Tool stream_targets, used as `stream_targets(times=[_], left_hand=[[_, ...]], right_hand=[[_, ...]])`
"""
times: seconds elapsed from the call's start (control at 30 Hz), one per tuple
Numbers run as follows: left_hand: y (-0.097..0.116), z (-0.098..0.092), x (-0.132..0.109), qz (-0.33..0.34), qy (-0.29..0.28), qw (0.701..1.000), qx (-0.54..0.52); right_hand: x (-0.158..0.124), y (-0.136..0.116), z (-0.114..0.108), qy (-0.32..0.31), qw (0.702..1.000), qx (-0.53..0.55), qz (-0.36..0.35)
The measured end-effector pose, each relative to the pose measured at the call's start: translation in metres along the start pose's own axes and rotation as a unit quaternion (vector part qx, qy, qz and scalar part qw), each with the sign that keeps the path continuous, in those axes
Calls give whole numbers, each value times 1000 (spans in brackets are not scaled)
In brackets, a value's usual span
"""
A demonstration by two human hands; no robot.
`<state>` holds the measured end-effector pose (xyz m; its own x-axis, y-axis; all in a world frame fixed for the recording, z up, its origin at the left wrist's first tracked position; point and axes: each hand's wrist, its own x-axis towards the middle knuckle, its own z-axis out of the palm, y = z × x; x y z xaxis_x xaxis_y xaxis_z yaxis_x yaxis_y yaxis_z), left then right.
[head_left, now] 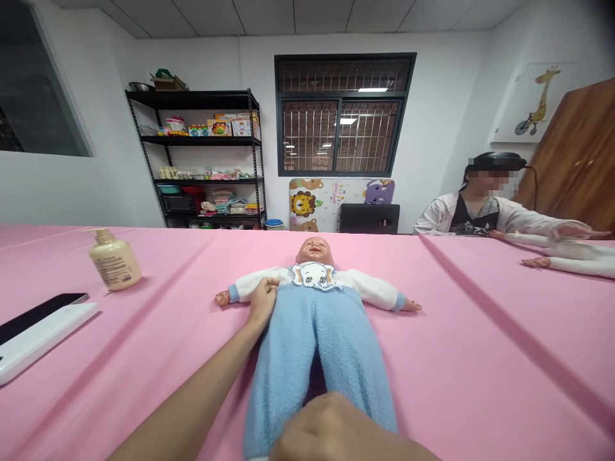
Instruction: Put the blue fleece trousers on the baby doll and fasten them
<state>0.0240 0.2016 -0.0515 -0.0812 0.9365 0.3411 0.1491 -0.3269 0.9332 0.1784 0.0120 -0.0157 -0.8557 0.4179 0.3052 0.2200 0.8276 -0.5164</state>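
Observation:
A baby doll point(317, 326) lies on its back on the pink-covered table, head away from me and arms spread. It wears a white-sleeved outfit with blue fleece trousers and an elephant face on the chest. My left hand point(263, 301) is at the outfit's side near the waist, fingers curled in and closed on the cloth's edge. Low in the view, my right hand point(331, 426) is closed above the doll's lower legs. Its fingertips point away from view, so whatever they grip is hidden. The doll's feet are mostly out of sight.
A pump bottle point(115, 261) stands on the left of the pink cloth point(480, 358), behind a dark phone-like slab point(45, 310) and a white one point(48, 339). At right, another person point(473, 205) reaches toward a second doll point(571, 256). Shelves point(196, 144) stand behind.

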Motion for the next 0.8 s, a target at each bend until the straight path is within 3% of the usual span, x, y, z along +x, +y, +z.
stream_targets(times=[0.2,0.27,0.33,0.4,0.5,0.53,0.6,0.67,0.8], left_hand=[[12,2,-3,14,44,998,39],[17,2,-5,16,41,998,45],[21,1,-6,13,37,998,46],[24,0,-7,-1,37,998,42],[25,-1,-7,-58,52,997,21],[26,-1,-8,-87,55,995,10],[28,0,-10,-143,53,988,-16],[32,1,-14,-170,39,984,-36],[45,1,-27,-210,-39,973,-86]], right_hand=[[-22,6,-31,-63,978,-19,200],[-25,5,-41,-88,971,16,220],[-23,4,-50,-87,966,123,210],[-18,4,-59,-9,947,252,200],[-12,21,-70,257,895,294,214],[-13,31,-72,356,865,267,233],[-18,58,-71,511,776,221,296],[-26,86,-65,580,695,240,350],[-35,130,-65,550,659,301,416]])
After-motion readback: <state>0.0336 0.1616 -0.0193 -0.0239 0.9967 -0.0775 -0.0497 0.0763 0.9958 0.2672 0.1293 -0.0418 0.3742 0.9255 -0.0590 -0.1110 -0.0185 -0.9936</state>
